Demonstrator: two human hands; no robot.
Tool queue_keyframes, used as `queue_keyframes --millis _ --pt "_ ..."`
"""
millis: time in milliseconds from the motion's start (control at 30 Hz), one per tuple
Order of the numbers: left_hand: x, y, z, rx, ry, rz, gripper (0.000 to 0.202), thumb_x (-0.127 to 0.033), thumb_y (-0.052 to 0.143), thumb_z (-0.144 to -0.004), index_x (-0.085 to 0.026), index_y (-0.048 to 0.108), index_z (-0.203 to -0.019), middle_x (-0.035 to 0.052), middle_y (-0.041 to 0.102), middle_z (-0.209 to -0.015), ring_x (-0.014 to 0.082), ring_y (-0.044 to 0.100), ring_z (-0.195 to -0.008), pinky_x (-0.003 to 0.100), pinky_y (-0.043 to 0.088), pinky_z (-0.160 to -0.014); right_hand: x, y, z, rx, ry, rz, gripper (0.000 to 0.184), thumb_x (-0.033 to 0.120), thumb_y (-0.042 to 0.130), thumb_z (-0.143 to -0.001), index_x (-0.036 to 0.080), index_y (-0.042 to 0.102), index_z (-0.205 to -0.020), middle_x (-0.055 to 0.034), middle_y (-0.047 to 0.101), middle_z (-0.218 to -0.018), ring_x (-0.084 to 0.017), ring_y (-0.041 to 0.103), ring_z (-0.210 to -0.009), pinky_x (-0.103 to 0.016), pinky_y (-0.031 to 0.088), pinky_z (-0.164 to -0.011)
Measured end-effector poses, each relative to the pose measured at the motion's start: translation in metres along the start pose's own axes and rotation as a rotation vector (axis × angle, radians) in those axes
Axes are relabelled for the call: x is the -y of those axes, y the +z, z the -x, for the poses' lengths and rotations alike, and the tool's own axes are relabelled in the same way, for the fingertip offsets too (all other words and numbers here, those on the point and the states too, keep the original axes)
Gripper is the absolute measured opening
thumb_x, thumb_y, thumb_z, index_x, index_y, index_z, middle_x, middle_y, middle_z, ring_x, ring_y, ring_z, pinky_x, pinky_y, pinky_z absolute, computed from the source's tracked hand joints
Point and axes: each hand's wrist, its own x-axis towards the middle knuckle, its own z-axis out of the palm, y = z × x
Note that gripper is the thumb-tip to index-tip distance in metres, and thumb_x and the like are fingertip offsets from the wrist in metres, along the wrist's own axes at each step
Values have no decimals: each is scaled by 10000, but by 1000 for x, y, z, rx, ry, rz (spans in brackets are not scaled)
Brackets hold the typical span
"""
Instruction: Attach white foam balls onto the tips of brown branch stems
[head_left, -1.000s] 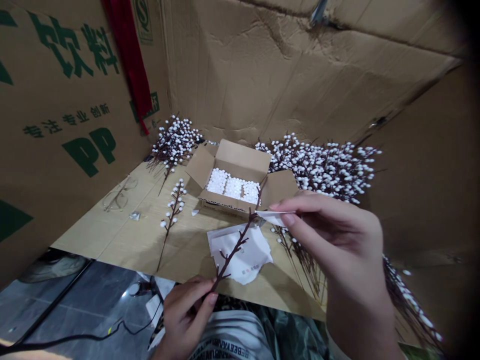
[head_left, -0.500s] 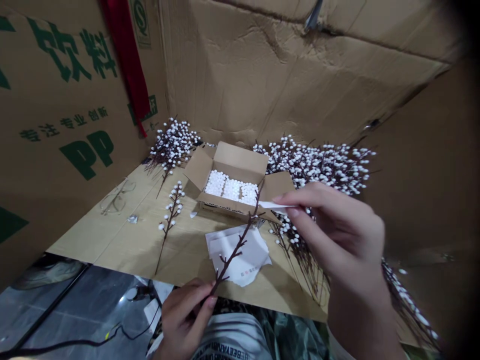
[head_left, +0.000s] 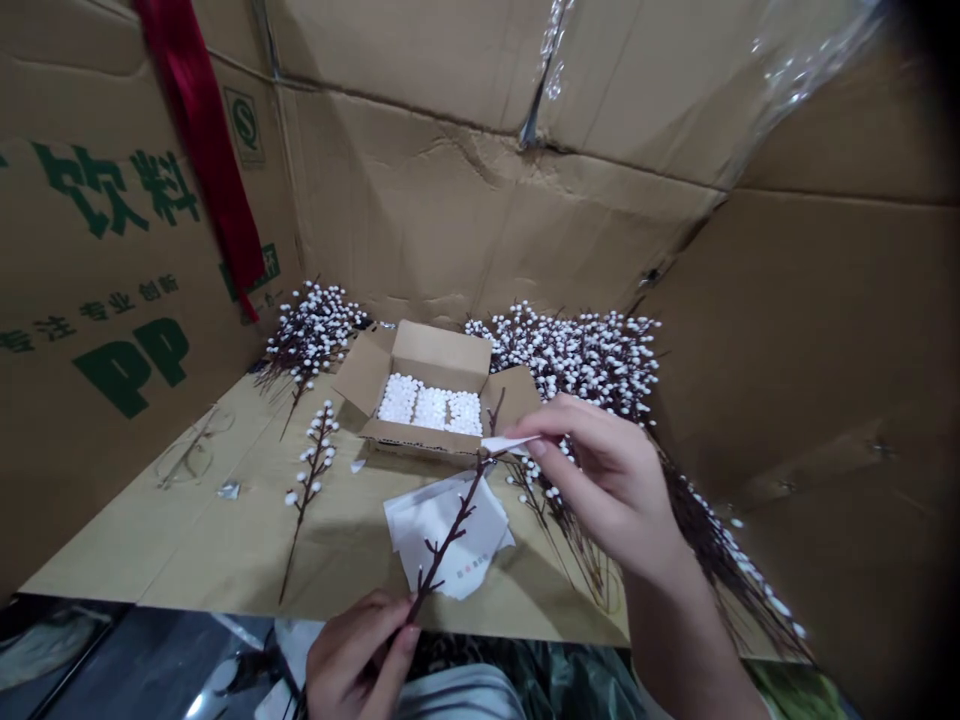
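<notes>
Between the thumb and fingers of my left hand [head_left: 364, 655] is the lower end of a bare brown artificial twig [head_left: 452, 532], which slants up and away to the right. My right hand [head_left: 600, 480] pinches a small strip of white paper [head_left: 506, 443], its tip at the twig's upper part; whether they touch is hard to tell. Behind the twig stands an open cardboard box [head_left: 420, 440] with white foam balls [head_left: 430, 405] in it. Torn white paper [head_left: 450, 530] lies beneath the twig on the table.
A twig with white berries [head_left: 309, 465] lies left of the box. Bunches of berry twigs lie at the back left [head_left: 311, 330] and right [head_left: 585, 355]. Cardboard walls [head_left: 450, 220] enclose the table [head_left: 202, 545]. A red ribbon [head_left: 210, 150] hangs at left.
My view has tilted up and shifted right, so the scene sits lower and further left. The paper strip has come closer to the twig's side shoots. Both hands keep their hold.
</notes>
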Motion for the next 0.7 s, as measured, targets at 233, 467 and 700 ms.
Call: queue_keyframes --millis 233,467,700 --pt "16 -4 19 -57 -298 -39 112 -285 684 -800 -189 741 -801 8 748 -591 139 663 -432 161 516 -412 -38 -2 61 -342 222 144 109 150 604 -844 213 670 -903 -23 696 -769 -170 634 -652 -258 484 -565" --pt "13 -8 5 -215 -737 150 324 -482 717 -731 -177 721 -838 62 774 -763 130 609 -411 189 467 -319 -83 72 116 114 321 452 203 113 483 -875 187 666 -829 -68 710 -738 -212 652 -701 -293 490 -625" --pt "-6 -16 -42 -415 -707 368 342 -470 777 -678 -190 648 -828 -95 490 -386 57 415 -334 126 387 -356 -79 44 121 69 239 435 306 153 478 -903 192 620 -1171 -114 680 -1135 -253 609 -1023 -411 497 -877"
